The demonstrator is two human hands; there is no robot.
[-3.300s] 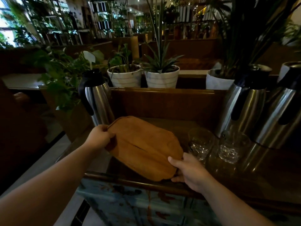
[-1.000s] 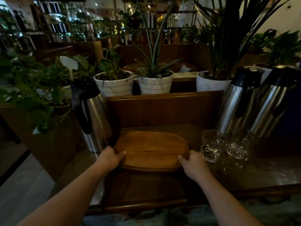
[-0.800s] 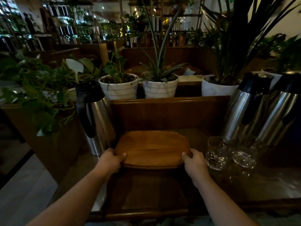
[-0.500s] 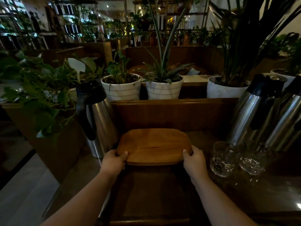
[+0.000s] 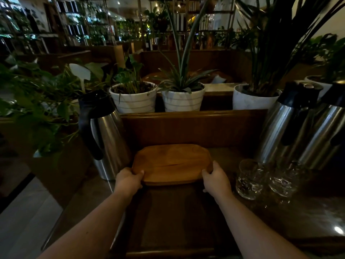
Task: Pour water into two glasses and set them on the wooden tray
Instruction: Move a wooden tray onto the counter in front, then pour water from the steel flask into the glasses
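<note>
Both of our hands grip the near edge of the wooden tray (image 5: pixel 172 162): our left hand (image 5: pixel 128 181) curls around its near left corner, thumb on top, and our right hand (image 5: pixel 216 179) closes on its near right corner. Our bare forearms reach forward from the bottom of the view over a dark wooden counter (image 5: pixel 173 221), and the tray lies flat on it, straight ahead of us.

Just right of our right hand, two clear glasses stand side by side on the counter, the nearer glass (image 5: pixel 249 179) beside the tray and the second glass (image 5: pixel 284 179) further right. We cannot tell in the dim light whether they hold water.

Left of the tray stands a steel jug (image 5: pixel 108 135) with a black handle and lid, close to the tray's left edge. Behind the glasses, two more steel jugs (image 5: pixel 291 126) lean together at the right.

Beyond the tray rises a wooden back panel (image 5: pixel 192 128). On the ledge behind it sit three white plant pots (image 5: pixel 182 100) with green plants, and leafy foliage (image 5: pixel 33 101) fills the left side. Further back the room is dark, with scattered lights.
</note>
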